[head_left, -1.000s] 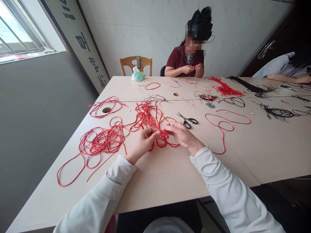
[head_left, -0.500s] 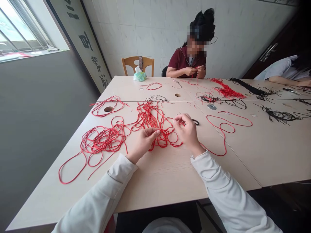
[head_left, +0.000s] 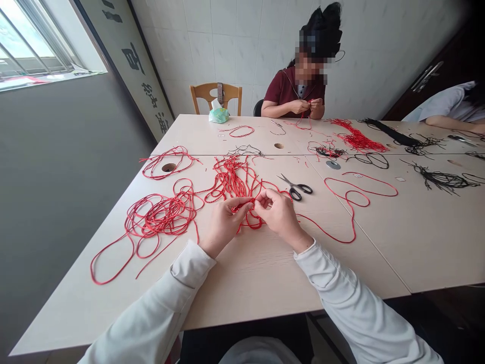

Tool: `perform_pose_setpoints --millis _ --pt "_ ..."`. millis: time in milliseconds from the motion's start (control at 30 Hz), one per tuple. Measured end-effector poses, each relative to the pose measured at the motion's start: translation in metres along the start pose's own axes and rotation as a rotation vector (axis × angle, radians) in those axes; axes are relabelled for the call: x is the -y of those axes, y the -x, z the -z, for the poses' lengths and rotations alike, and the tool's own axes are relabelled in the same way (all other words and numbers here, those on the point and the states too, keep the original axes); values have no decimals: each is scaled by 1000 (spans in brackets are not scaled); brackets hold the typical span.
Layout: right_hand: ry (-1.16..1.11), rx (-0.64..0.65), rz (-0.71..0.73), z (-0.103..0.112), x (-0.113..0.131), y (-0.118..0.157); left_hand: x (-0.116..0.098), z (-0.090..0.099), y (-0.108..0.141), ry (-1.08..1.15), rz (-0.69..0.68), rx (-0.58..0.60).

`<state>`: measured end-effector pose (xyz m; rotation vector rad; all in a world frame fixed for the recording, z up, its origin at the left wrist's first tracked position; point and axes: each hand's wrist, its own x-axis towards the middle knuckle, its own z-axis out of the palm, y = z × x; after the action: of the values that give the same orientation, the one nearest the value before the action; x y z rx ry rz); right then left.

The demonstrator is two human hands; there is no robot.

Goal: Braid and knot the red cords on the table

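My left hand (head_left: 226, 218) pinches red cord between thumb and fingers, above a bundle of red braided cords (head_left: 232, 179) on the table. Close against its fingertips, my right hand (head_left: 278, 212) is closed on the same red cord; the exact spot they grip is small and partly covered by the fingers. Loops of the bundle hang out below both hands. Just beyond my right hand lie black-handled scissors (head_left: 297, 188), blades apart. A long thin red cord (head_left: 354, 222) runs in curves to the right of that hand.
A loose red cord coil (head_left: 161, 215) spreads at left, with another red loop (head_left: 170, 164) behind it. Black cords (head_left: 443, 177) lie at right. Across the pale table (head_left: 242, 298) a co-worker (head_left: 293, 96) handles red cord; another person's arm (head_left: 450, 124) rests at far right.
My right hand has come left and in, meeting my left fingertips at the cord. The scissors, earlier mostly hidden behind it, now show. My left hand has stayed nearly still.
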<state>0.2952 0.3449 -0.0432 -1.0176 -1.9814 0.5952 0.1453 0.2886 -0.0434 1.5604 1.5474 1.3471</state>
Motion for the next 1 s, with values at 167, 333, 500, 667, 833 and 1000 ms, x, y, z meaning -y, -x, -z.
perform_pose_setpoints --millis 167,333,500,667,833,1000 --pt "-260 52 -185 -3 0 -2 2 2 1 -85 -57 2" --pt "-693 288 -452 9 2 -8 3 2 -1 -212 -132 -40" --pt "-811 368 -510 19 2 -11 -1 5 -3 -207 -125 -16" --pt "-473 203 -223 11 -2 -8 -3 6 -3 -48 35 76" --pt "-475 220 -265 10 -2 -8 0 3 -2 -100 27 97" --pt "-858 218 -467 21 -5 -13 2 3 -3 -45 28 96"
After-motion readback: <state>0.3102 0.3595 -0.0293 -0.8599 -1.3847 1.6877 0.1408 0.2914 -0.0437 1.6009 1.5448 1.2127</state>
